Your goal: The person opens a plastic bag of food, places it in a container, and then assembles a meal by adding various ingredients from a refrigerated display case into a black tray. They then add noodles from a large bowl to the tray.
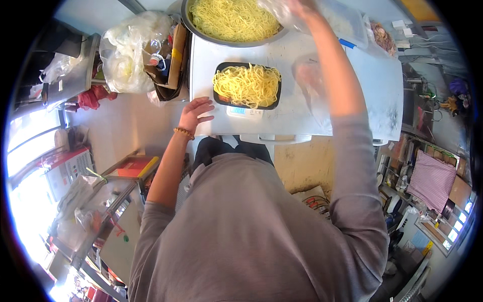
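A black rectangular tray [217, 97] heaped with yellow noodles [246, 85] stands on a white digital scale [245, 112] in the middle of the table. Beside the tray's left end, my left hand [195, 115] hovers near the table edge, fingers spread and holding nothing. Far back, my right hand [303, 8] reaches to the upper edge of the picture, next to crumpled clear plastic [282, 14]. Its fingers are cut off and blurred, so whether it grips the plastic does not show. Left of it sits a large metal bowl [209, 38] full of noodles [234, 20].
On the white table [297, 121], a clear plastic container [347, 25] stands at the back right, near a blue strip [347, 44]. A cardboard box [176, 55] and a clear plastic bag [128, 65] crowd the table's left side. Shelves with clutter line both sides.
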Tool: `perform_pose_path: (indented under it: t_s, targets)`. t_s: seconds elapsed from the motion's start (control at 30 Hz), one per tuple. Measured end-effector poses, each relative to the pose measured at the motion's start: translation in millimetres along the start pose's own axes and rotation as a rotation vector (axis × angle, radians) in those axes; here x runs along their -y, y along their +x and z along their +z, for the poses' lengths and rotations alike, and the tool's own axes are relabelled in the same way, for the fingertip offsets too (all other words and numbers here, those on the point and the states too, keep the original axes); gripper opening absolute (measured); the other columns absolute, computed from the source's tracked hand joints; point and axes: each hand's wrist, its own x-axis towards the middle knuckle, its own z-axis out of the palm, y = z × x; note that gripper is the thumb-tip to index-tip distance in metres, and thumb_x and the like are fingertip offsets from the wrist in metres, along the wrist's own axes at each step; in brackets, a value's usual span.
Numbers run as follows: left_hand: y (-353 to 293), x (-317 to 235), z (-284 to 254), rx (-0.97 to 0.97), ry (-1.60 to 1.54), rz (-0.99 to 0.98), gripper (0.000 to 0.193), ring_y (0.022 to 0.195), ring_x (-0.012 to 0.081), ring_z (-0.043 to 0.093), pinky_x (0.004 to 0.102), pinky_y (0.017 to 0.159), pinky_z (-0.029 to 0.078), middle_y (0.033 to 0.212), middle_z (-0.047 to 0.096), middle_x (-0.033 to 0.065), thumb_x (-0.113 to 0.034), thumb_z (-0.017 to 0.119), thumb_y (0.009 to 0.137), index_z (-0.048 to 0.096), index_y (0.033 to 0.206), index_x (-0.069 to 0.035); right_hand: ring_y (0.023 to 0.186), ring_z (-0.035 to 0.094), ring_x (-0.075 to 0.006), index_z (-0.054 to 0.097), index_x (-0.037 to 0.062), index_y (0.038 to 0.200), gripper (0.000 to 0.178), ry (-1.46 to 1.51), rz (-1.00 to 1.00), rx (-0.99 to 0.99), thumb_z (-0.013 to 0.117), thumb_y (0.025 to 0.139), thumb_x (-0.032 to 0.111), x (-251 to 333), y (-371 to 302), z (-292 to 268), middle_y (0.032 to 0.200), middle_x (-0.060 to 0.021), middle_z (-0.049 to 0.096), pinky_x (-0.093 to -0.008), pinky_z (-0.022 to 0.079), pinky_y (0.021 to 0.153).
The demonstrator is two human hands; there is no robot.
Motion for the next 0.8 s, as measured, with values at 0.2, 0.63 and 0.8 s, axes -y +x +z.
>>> perform_pose_path:
  t_s: [0.2,0.63,0.8]
  targets:
    - [-9,-4,13,-0.040,-0.005,0.062,0.040,0.118,0.0286,0.058,0.0441,0.092,0.054,0.125,0.059,0.0159,-0.008,0.058,0.092,0.049,0.129,0.002,0.080,0.064,-0.0207,0.069,0.0049,0.101,0.023,-0.508,-0.364,-0.071,0.062,0.088,0.023,-37,48,27,0.091,-0.0098,0.069,-0.0338,0.051,0.065]
    - [25,7,12,0.026,-0.214,-0.046,0.020,0.103,0.0205,0.061,0.0522,0.095,0.052,0.107,0.062,0.0050,-0.006,0.061,0.087,0.056,0.107,-0.006,0.064,0.056,-0.0087,0.065,0.0045,0.084,0.037,-0.127,0.212,-0.148,0.074,0.083,0.041,-58,-167,13,0.074,-0.0009,0.063,-0.0249,0.045,0.056]
    - [38,-2,7,0.195,-0.191,-0.074,0.026,0.116,0.0246,0.057,0.0534,0.103,0.045,0.119,0.062,0.0077,-0.012,0.062,0.088,0.056,0.112,-0.006,0.064,0.059,-0.0114,0.067,0.0012,0.087,0.036,0.188,0.676,-0.179,0.075,0.082,0.037,-120,-283,72,0.075,-0.0054,0.065,-0.0251,0.047,0.053]
